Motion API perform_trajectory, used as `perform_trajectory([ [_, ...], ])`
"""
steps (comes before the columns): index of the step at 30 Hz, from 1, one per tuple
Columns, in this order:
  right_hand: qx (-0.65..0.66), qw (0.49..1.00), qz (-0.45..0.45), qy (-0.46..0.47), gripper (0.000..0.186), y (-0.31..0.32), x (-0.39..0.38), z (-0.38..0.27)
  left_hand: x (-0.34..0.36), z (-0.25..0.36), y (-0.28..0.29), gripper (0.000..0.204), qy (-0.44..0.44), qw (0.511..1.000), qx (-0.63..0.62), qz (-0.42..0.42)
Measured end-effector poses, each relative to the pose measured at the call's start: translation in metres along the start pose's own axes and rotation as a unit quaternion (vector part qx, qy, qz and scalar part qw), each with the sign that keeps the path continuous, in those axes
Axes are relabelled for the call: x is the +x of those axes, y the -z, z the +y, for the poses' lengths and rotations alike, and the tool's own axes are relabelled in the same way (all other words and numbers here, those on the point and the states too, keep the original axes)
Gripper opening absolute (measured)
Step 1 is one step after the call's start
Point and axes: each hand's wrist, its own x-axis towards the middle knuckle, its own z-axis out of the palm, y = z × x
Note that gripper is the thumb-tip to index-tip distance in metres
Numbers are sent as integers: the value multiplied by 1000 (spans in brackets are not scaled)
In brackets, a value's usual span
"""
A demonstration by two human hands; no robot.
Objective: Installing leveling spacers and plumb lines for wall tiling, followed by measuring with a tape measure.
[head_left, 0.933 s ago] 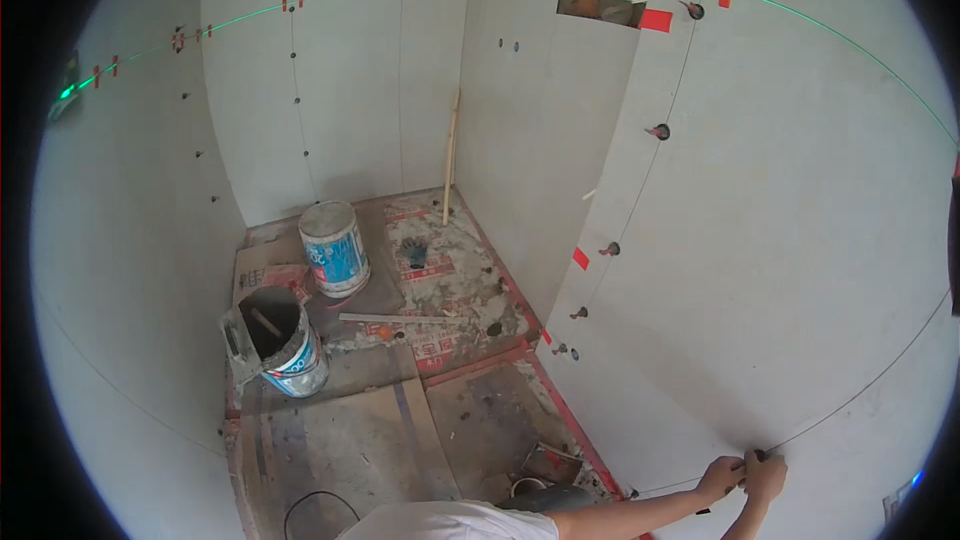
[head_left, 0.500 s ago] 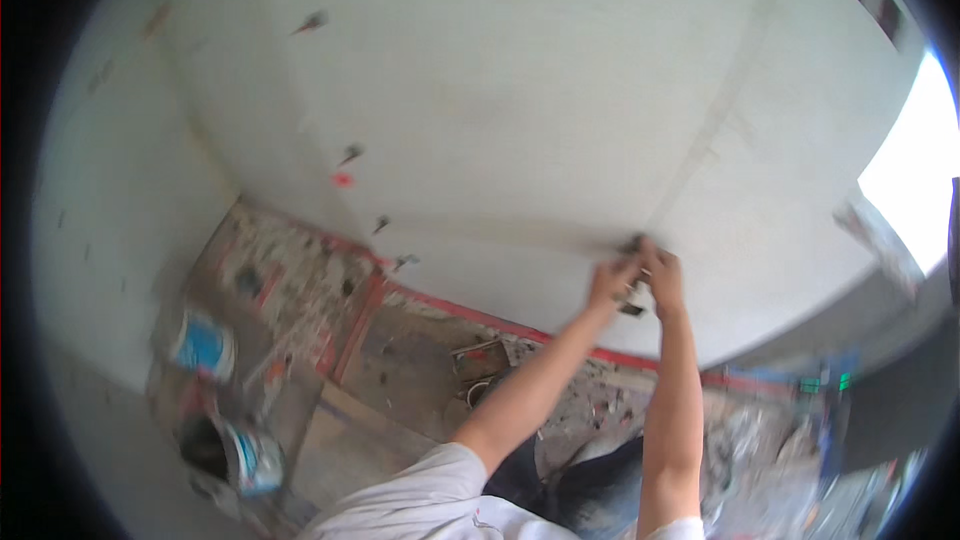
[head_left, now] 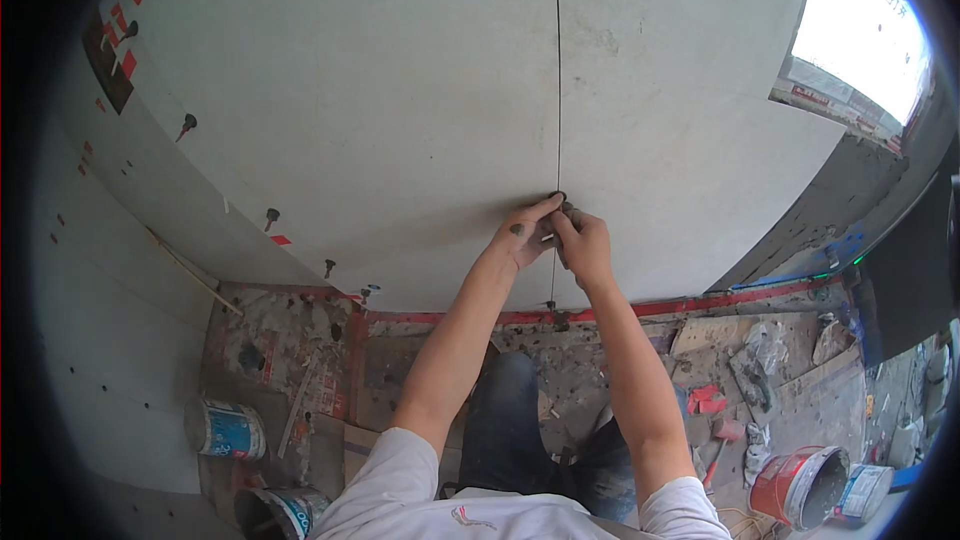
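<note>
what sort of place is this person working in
Probably a room under construction or renovation. Large pale panels cover the wall, the floor is dirty and littered with scraps, and a stained red bucket lies tipped at the lower right.

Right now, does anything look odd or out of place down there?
Mostly the floor: red scraps and what looks like crumpled plastic lie loose toward the right, making it look littered. The pale wall has grey smudges beside its seam, marring the plain surface, well above the left hand and right hand.
</note>
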Motion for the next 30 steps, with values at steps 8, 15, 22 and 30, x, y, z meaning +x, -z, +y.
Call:
perform_trajectory([
  [8,-74,991,53,97,33,11,-2,18,16,-13,-23,24,32,976,95,192],
  [15,-86,986,0,145,33,37,12,15,8,13,-21,40,8,966,220,134],
  [22,-254,960,-110,38,36,160,-43,281,-97,-139,46,73,9,880,220,421],
  [30,-475,813,-181,-282,65,97,-194,508,-158,-264,69,29,92,892,272,349],
])
